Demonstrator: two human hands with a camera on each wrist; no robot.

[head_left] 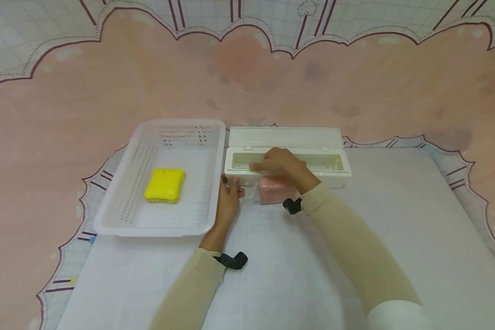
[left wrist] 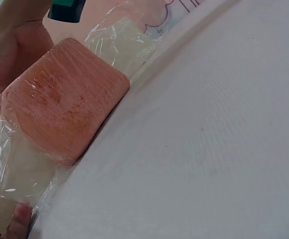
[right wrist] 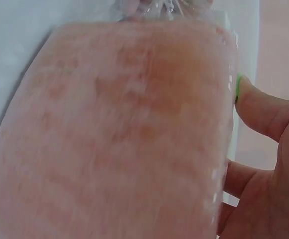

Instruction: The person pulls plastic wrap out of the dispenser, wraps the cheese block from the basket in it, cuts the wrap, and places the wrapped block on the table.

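A white cling film box [head_left: 346,176] stands with its lid raised behind it. In front of it sits a pink block [head_left: 272,192] covered in clear plastic film [left wrist: 27,164]. My right hand [head_left: 282,161] reaches over the block onto the box's front rim, fingers bent. Its thumb tip bears on a small green slider [right wrist: 239,85] there. At the box's left front corner, my left hand [head_left: 228,201] pinches the film beside the block. The film bunches toward its fingertips in the right wrist view. Most of the left hand lies outside the left wrist view.
A white perforated basket [head_left: 156,231] stands left of the box, its right rim close along my left forearm. Inside it lies a yellow sponge-like block [head_left: 165,185]. White cloth [head_left: 396,229] covers the table, with a patterned orange sheet [head_left: 231,87] behind.
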